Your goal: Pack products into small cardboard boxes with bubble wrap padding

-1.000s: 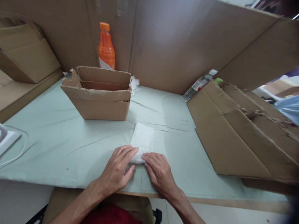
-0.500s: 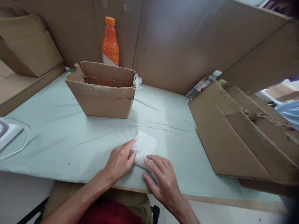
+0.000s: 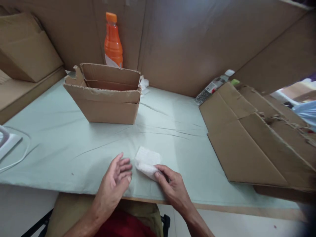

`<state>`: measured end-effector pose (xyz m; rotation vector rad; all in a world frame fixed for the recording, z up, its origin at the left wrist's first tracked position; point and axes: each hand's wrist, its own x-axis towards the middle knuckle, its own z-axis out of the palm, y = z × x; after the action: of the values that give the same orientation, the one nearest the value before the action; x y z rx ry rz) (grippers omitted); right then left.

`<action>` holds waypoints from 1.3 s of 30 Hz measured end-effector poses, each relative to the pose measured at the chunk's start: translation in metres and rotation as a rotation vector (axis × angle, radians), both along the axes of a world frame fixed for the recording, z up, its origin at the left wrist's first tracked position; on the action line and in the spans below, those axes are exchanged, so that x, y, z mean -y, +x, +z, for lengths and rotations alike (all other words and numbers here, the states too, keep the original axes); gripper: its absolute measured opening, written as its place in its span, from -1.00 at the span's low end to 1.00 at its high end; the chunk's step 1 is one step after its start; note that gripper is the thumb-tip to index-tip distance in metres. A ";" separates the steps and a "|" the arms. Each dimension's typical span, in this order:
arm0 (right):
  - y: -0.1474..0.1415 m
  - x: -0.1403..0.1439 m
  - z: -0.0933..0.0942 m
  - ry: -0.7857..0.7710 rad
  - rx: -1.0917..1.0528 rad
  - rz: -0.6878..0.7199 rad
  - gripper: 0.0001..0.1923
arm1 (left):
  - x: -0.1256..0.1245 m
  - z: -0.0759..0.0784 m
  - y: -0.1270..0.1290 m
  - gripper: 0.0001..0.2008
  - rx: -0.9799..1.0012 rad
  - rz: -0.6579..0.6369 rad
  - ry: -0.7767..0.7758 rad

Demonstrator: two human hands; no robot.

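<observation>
2 hands, 1 white bubble-wrap bundle [image 3: 146,162] near the table's front edge. Right hand [image 3: 172,186] pinches the bundle's near corner w/ fingertips; left hand [image 3: 114,182] loose, palm up, fingers curled, holding nothing — just beside the bundle. 1 open cardboard box [image 3: 105,97] further back, 1 orange bottle [image 3: 113,41] behind it, flattened cardboard [image 3: 249,141] at right. Table [image 3: 61,144] has creased pale green cover; cardboard panels [image 3: 185,42] wall it in.
</observation>
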<state>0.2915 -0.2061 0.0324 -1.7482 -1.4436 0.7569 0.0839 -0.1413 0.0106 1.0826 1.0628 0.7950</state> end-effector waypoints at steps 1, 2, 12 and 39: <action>-0.002 -0.001 0.001 -0.037 -0.071 -0.008 -0.78 | 0.003 0.004 0.003 -0.22 0.079 -0.001 -0.114; -0.005 -0.002 0.002 -0.065 -0.136 -0.005 -0.77 | 0.005 0.008 0.007 -0.15 0.141 -0.005 -0.200; -0.003 -0.004 0.004 0.050 -0.045 0.006 -0.58 | 0.002 0.025 0.019 -0.22 0.074 0.070 -0.185; 0.032 -0.017 0.006 0.047 -0.415 -0.299 -0.61 | -0.135 0.119 -0.038 -0.83 -0.795 0.050 1.573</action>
<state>0.3239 -0.1889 0.0383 -1.6050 -0.8940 0.8523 0.0463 -0.0066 0.1297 2.8761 0.9788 1.3079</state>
